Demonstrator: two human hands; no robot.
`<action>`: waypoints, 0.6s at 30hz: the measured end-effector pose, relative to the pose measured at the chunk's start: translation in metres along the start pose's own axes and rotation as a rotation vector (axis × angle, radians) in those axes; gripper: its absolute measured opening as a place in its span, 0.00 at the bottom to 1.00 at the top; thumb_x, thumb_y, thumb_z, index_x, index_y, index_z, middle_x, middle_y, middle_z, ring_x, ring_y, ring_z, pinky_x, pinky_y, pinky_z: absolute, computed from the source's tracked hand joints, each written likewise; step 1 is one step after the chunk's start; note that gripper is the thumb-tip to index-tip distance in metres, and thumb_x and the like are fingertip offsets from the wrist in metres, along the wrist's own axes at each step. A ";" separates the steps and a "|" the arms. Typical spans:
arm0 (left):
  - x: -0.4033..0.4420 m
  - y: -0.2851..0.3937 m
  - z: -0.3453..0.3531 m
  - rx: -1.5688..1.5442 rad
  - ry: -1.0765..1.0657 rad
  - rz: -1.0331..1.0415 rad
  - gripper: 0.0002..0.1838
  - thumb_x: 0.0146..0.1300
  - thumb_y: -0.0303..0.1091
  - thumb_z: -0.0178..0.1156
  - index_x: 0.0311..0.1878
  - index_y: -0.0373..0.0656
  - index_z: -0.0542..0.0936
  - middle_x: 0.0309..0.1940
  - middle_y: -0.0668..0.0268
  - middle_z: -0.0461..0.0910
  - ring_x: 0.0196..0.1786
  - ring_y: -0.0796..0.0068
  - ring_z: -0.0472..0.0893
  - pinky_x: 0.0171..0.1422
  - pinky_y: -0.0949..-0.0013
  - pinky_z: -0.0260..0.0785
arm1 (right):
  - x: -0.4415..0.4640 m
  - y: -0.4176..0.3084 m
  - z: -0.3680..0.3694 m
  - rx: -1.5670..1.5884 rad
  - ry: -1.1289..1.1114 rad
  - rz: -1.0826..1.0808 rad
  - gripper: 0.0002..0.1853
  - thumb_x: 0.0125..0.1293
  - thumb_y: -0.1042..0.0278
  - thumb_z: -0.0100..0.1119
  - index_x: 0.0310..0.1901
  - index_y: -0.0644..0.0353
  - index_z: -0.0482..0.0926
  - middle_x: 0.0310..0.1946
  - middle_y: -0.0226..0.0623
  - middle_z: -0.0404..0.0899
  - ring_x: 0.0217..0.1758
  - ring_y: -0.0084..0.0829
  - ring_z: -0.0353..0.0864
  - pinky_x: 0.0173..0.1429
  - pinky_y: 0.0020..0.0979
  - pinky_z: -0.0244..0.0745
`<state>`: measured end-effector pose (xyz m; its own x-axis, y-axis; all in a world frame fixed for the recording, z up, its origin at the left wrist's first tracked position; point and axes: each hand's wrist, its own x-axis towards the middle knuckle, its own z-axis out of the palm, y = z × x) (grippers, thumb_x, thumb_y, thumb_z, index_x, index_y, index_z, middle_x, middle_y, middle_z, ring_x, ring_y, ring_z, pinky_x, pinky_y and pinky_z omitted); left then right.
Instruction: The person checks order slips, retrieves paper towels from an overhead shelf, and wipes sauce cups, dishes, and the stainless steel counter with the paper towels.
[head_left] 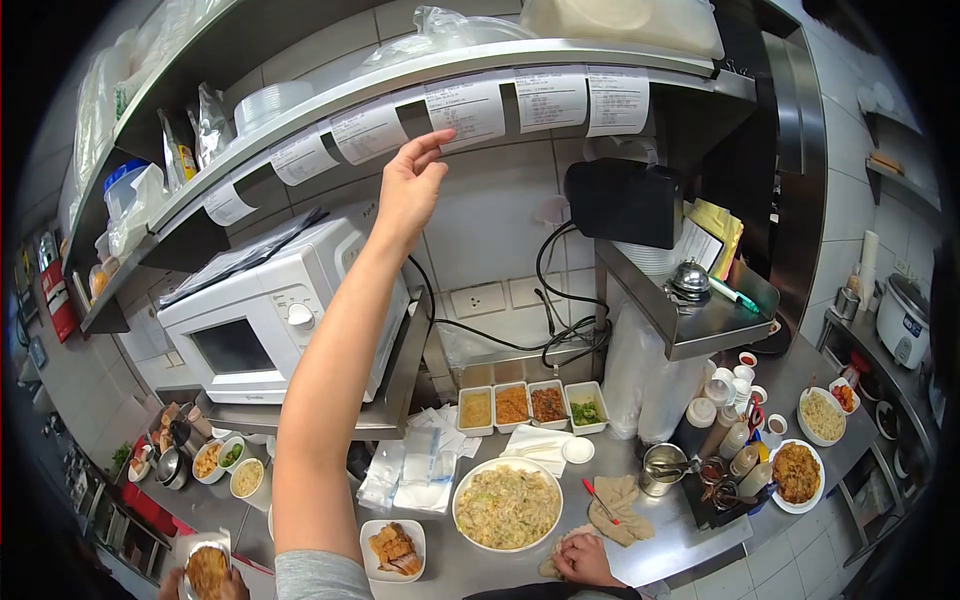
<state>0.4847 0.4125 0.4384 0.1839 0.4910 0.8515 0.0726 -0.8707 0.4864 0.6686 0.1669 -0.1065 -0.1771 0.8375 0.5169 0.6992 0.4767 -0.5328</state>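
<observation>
My left hand (415, 185) is raised to the shelf edge, index finger stretched out at a printed order ticket (465, 108). It holds nothing, and whether the fingertip touches the paper I cannot tell. Low on the counter, my right hand (585, 557) rests with curled fingers on a beige cloth (549, 568), partly hidden beneath it. Left of that hand stands a white bowl of fried rice (508, 505). A white dish of sliced browned meat (395, 550) sits under my left arm. A red pen (600, 500) lies beside a folded tan cloth (622, 510).
A white microwave (270, 310) stands on a raised shelf at left. Small tubs of toppings (530, 405) line the wall. Sauce bottles (735, 440) and a plate of food (797, 473) stand at right. At lower left, another person's hands hold a tray of browned food (208, 572).
</observation>
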 end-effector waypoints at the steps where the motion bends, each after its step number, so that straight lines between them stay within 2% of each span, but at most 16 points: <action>1: 0.000 -0.005 0.002 0.007 0.004 0.009 0.20 0.58 0.23 0.50 0.54 0.45 0.77 0.56 0.70 0.74 0.57 0.77 0.70 0.65 0.72 0.55 | -0.001 0.001 0.000 0.001 0.001 0.002 0.11 0.50 0.60 0.67 0.18 0.54 0.77 0.29 0.25 0.77 0.39 0.32 0.74 0.46 0.36 0.63; 4: 0.002 -0.008 0.008 0.132 0.044 0.021 0.17 0.58 0.24 0.50 0.51 0.45 0.77 0.51 0.72 0.76 0.56 0.77 0.71 0.62 0.70 0.58 | -0.001 0.002 0.001 0.015 -0.003 0.007 0.11 0.51 0.60 0.66 0.19 0.54 0.78 0.30 0.24 0.77 0.40 0.32 0.74 0.46 0.37 0.63; 7: -0.014 0.019 0.031 -0.161 0.234 -0.376 0.12 0.60 0.26 0.51 0.47 0.46 0.75 0.44 0.72 0.77 0.51 0.78 0.72 0.57 0.67 0.61 | 0.000 0.004 0.000 0.048 -0.021 0.003 0.11 0.52 0.59 0.66 0.21 0.54 0.79 0.30 0.25 0.76 0.41 0.32 0.74 0.47 0.37 0.62; 8: -0.024 0.024 0.038 -0.354 0.195 -0.371 0.10 0.61 0.28 0.52 0.46 0.47 0.74 0.41 0.71 0.75 0.48 0.77 0.73 0.55 0.64 0.63 | 0.000 0.005 -0.001 0.055 -0.028 -0.003 0.10 0.52 0.58 0.66 0.21 0.54 0.79 0.31 0.25 0.76 0.42 0.32 0.74 0.48 0.37 0.62; 9: -0.036 0.029 0.045 -0.545 0.153 -0.364 0.08 0.62 0.30 0.52 0.45 0.48 0.72 0.39 0.71 0.74 0.45 0.77 0.73 0.52 0.62 0.64 | 0.001 0.006 -0.001 0.063 -0.034 -0.008 0.10 0.52 0.58 0.65 0.22 0.54 0.79 0.31 0.25 0.76 0.42 0.31 0.74 0.48 0.37 0.62; 11: -0.070 0.063 0.060 -0.925 -0.123 -0.339 0.08 0.65 0.38 0.51 0.45 0.48 0.70 0.40 0.66 0.72 0.44 0.74 0.72 0.50 0.60 0.66 | 0.001 0.007 -0.002 0.060 -0.052 -0.012 0.10 0.52 0.58 0.65 0.23 0.54 0.80 0.31 0.26 0.76 0.42 0.32 0.74 0.49 0.37 0.62; 13: -0.107 0.095 0.072 -1.174 -0.431 -0.178 0.13 0.68 0.45 0.47 0.45 0.47 0.67 0.40 0.62 0.70 0.42 0.70 0.73 0.47 0.60 0.68 | 0.001 0.008 -0.001 0.058 -0.068 -0.014 0.10 0.52 0.57 0.65 0.24 0.54 0.80 0.32 0.26 0.77 0.42 0.32 0.75 0.49 0.37 0.62; 15: -0.145 0.132 0.082 -1.339 -0.601 -0.089 0.15 0.69 0.51 0.41 0.44 0.48 0.66 0.41 0.61 0.69 0.37 0.67 0.73 0.43 0.61 0.69 | 0.001 0.009 -0.002 0.054 -0.087 -0.014 0.10 0.52 0.58 0.65 0.25 0.54 0.80 0.32 0.27 0.77 0.42 0.33 0.75 0.48 0.37 0.63; 17: -0.182 0.164 0.098 -1.609 -0.641 0.059 0.24 0.67 0.57 0.39 0.43 0.42 0.65 0.43 0.55 0.69 0.43 0.70 0.74 0.46 0.68 0.68 | 0.003 0.009 -0.003 0.084 -0.109 -0.012 0.09 0.52 0.60 0.65 0.25 0.55 0.80 0.32 0.28 0.76 0.42 0.34 0.75 0.47 0.37 0.63; 18: -0.195 0.174 0.101 -1.689 -0.671 0.105 0.24 0.67 0.57 0.39 0.43 0.42 0.66 0.42 0.55 0.69 0.42 0.70 0.74 0.46 0.68 0.68 | 0.006 0.004 -0.008 0.086 -0.097 -0.007 0.09 0.52 0.60 0.65 0.23 0.55 0.80 0.31 0.28 0.76 0.41 0.34 0.74 0.47 0.37 0.63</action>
<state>0.5610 0.1630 0.3371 0.4721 -0.0223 0.8813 -0.8446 0.2751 0.4594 0.6757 0.1716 -0.1007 -0.2503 0.8541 0.4560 0.6367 0.5000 -0.5870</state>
